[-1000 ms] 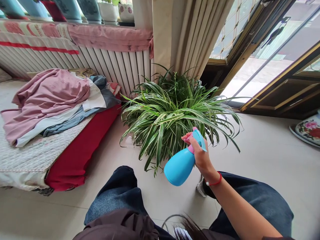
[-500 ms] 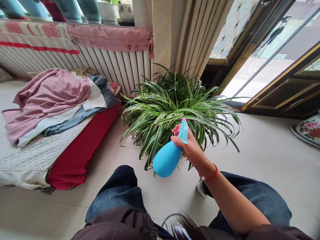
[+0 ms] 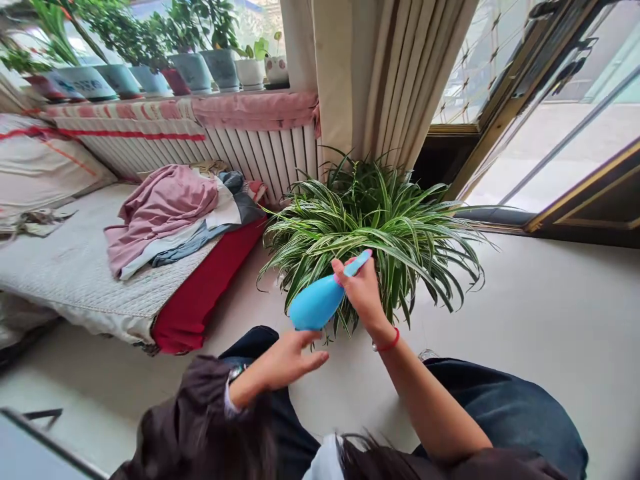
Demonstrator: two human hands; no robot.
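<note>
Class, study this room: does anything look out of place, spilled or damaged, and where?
A rumpled heap of pink and blue clothes lies unfolded on the white quilted mattress, untidy beside the green-and-white spider plant; nothing else stands out.

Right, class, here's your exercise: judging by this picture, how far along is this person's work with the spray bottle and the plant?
Done: nothing is certain, as I cannot tell whether the leaves of the plant are wet. In hand: the right hand grips the blue spray bottle tilted over the front leaves, with the open left hand just below it. Left: the bottle hasn't been put down, so the work looks unfinished.
</note>
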